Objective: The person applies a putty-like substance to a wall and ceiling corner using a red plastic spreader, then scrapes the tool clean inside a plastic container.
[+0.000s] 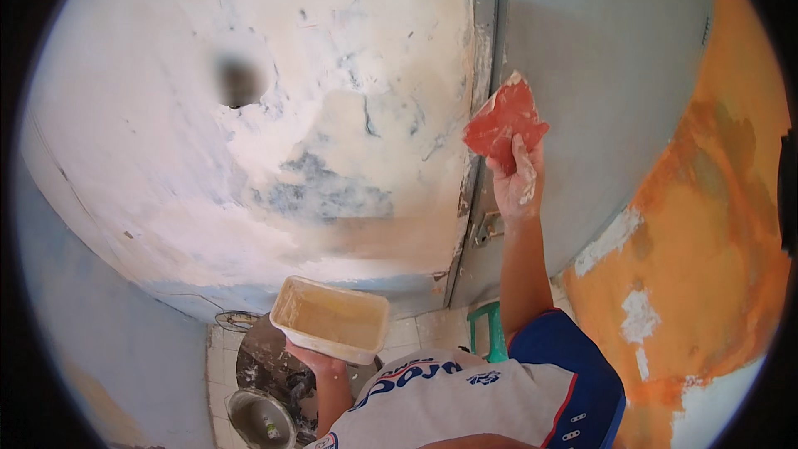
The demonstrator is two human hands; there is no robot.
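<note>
My right hand (524, 179) is raised and closed around a red putty spreader (509, 112), whose blade edge carries whitish putty. White smears mark the thumb and fingers. The spreader is in front of the edge where the patched white wall (332, 41) meets the grey door (598, 91); I cannot tell whether it touches. Lower down, my left hand (316, 359) grips a rectangular cream plastic tub (332, 342) from below and its near side. A thin beige residue coats the inside of the tub. Bare bluish-grey patches and scuffs show on the wall.
A green plastic stool (497, 333) stands on the tiled floor behind my right arm. At lower left are a bucket (241, 416) and a dark, splattered round surface (258, 357). The door handle (489, 229) juts out below my right hand. An orange wall (706, 224) rises at right.
</note>
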